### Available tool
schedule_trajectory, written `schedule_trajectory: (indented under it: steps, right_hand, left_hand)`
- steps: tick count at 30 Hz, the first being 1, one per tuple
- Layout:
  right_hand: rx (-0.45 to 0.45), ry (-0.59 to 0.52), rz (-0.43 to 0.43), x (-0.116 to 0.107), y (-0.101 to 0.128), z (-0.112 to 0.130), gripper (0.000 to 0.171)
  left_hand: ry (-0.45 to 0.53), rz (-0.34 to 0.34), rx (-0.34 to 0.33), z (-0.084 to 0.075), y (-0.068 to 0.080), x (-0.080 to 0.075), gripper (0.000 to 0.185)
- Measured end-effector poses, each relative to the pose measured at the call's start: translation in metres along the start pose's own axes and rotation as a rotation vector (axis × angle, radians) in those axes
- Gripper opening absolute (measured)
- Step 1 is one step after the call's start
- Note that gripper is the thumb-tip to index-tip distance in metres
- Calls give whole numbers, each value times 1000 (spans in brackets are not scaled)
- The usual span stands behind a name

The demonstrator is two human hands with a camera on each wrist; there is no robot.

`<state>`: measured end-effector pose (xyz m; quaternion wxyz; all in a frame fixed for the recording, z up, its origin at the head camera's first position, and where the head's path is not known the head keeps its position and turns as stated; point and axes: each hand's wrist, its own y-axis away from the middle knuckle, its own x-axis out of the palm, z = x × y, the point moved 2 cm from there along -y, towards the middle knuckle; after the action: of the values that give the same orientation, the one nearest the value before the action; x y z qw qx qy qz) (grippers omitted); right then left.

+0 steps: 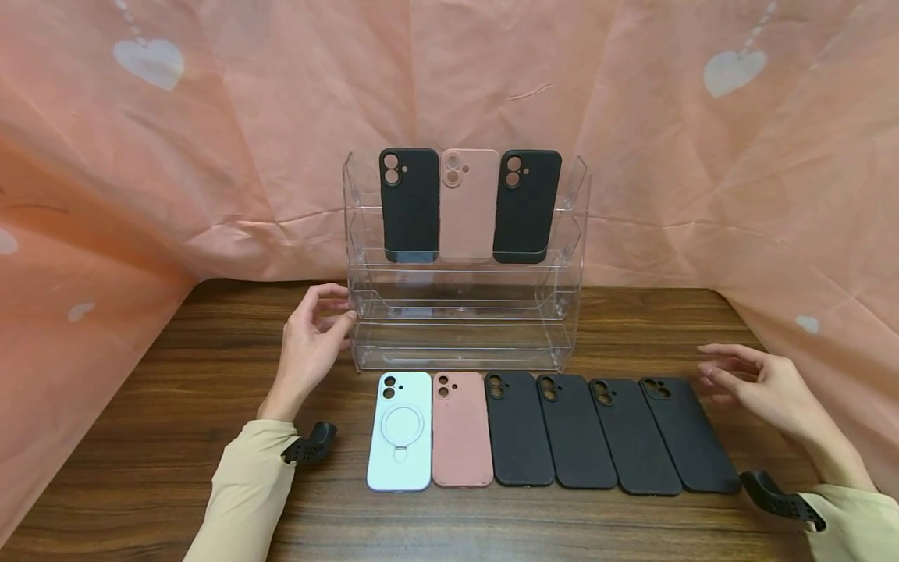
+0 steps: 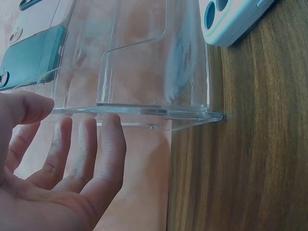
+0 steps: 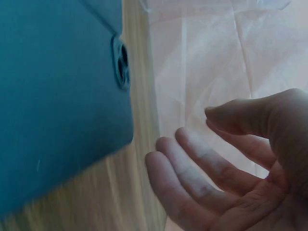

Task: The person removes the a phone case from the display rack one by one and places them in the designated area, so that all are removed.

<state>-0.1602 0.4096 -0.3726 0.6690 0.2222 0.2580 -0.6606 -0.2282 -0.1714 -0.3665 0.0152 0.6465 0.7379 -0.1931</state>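
A clear acrylic tiered stand (image 1: 463, 312) stands mid-table. Its top tier holds a black case (image 1: 410, 204), a pink case (image 1: 468, 204) and another black case (image 1: 527, 206). My left hand (image 1: 330, 312) is open, its straight fingertips (image 2: 111, 130) touching the stand's left side wall (image 2: 144, 72). In front of the stand lies a row of cases: a white one with a ring (image 1: 400, 431), a pink one (image 1: 460, 429) and several black ones. My right hand (image 1: 716, 363) hovers open beside the rightmost black case (image 1: 688, 433), holding nothing (image 3: 192, 134).
The wooden table (image 1: 175, 437) is backed and flanked by a draped pink cloth (image 1: 126, 195) with white hearts. The stand's lower tiers hold nothing. The white case's corner (image 2: 231, 19) lies close to the stand's base. Black wrist-camera mounts (image 1: 311, 445) sit at both cuffs.
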Motion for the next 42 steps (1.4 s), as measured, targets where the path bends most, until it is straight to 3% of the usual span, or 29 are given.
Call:
schedule_trajectory:
  steps: [10,18,29,42]
  right_hand:
    - [-76,-91,-63,21,-14,28,30]
    - [-133,-72,-109,33,-23,45,34]
    - [-141,-58,-162,57,-37,73,41]
    - [-242,-136,-156,85,-52,94,38]
  left_hand:
    - [-14,-1,-16,-1,2,-2,32]
    - [-4,-5,-19,0,2,-2,32]
    - [-7,0,-13,1,2,-2,32]
    - [-9,3,-7,-1,1,0,33]
